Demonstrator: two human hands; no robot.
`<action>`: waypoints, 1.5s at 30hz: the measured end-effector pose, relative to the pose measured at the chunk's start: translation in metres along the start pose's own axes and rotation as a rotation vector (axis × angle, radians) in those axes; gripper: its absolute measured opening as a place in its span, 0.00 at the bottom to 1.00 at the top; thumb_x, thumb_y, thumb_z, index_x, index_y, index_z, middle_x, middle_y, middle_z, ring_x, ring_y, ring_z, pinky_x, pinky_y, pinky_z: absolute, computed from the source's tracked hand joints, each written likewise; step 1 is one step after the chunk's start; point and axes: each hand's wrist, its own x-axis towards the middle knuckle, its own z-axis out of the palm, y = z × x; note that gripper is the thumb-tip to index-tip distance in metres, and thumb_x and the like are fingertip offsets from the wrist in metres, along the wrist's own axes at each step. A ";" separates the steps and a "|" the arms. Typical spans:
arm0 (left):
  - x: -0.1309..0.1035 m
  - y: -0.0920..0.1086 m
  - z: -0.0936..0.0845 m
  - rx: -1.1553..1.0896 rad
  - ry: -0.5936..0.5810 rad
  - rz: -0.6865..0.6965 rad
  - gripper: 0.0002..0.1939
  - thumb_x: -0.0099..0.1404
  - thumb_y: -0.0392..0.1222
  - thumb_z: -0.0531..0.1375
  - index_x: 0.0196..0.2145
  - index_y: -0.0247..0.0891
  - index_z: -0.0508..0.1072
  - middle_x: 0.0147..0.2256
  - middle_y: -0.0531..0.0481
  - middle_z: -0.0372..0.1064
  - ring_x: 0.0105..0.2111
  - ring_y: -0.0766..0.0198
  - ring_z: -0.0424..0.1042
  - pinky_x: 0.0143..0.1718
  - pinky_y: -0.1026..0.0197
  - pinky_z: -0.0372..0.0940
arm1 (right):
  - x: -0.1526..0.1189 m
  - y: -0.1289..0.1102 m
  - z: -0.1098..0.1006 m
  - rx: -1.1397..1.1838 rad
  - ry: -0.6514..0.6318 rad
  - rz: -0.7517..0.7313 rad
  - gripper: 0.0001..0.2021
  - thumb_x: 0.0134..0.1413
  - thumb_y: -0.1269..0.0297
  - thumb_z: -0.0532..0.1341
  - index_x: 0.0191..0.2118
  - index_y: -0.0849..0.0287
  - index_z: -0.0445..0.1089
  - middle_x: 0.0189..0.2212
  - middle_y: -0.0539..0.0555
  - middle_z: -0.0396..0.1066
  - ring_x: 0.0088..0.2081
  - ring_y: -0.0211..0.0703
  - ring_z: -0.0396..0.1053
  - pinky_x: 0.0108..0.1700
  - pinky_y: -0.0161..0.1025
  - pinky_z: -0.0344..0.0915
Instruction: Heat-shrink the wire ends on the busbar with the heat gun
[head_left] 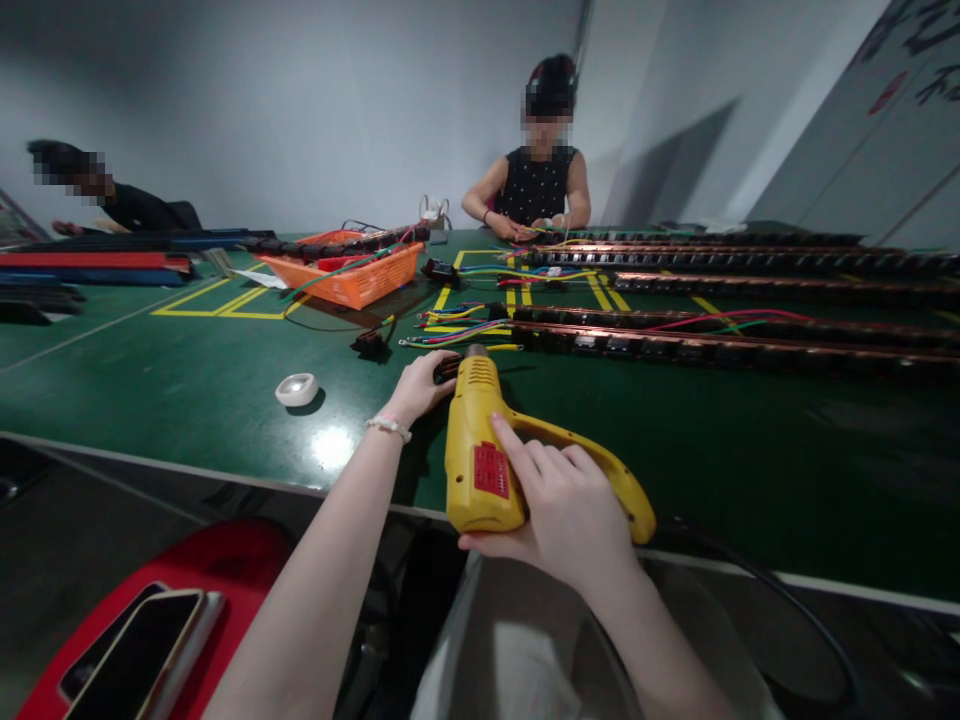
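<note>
- Wide across my view, the green table [225,400], and its near edge runs right in front of me.
- Over on the right, long dark bars [652,348] lie crosswise, wires at their left ends.
- Beyond my left hand, the orange basket [360,285]!
- Now the yellow gun [472,430], over the table's near edge, left of my right hand and just right of my left; nozzle facing away from me, barrel's long axis running near to far, handle sweeping right and back.
- My right hand [574,500] has hold of it, fingers along its right side, thumb at the rear.
- My left hand [420,385], fingers curled nearly closed, grips a small dark part [447,370] beside the nozzle, partly hidden.
</note>
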 end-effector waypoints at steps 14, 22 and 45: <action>-0.002 0.002 -0.003 -0.136 -0.041 -0.038 0.23 0.55 0.44 0.63 0.49 0.36 0.69 0.47 0.43 0.72 0.47 0.56 0.72 0.53 0.52 0.65 | -0.001 0.029 -0.003 0.130 -0.037 -0.050 0.51 0.43 0.28 0.51 0.63 0.68 0.54 0.34 0.58 0.73 0.34 0.47 0.68 0.38 0.43 0.54; -0.004 0.008 -0.003 -0.088 -0.017 -0.033 0.24 0.55 0.48 0.63 0.48 0.37 0.70 0.46 0.44 0.72 0.46 0.57 0.72 0.51 0.54 0.66 | -0.012 0.056 -0.009 0.082 -0.044 0.030 0.51 0.42 0.31 0.56 0.64 0.65 0.51 0.36 0.57 0.74 0.35 0.48 0.70 0.39 0.44 0.58; -0.001 0.008 0.001 0.163 -0.004 0.020 0.21 0.59 0.47 0.61 0.50 0.40 0.69 0.48 0.46 0.72 0.48 0.56 0.69 0.51 0.53 0.64 | -0.004 0.010 -0.002 -0.022 -0.004 0.067 0.54 0.41 0.25 0.47 0.63 0.69 0.54 0.32 0.57 0.70 0.31 0.46 0.65 0.38 0.43 0.53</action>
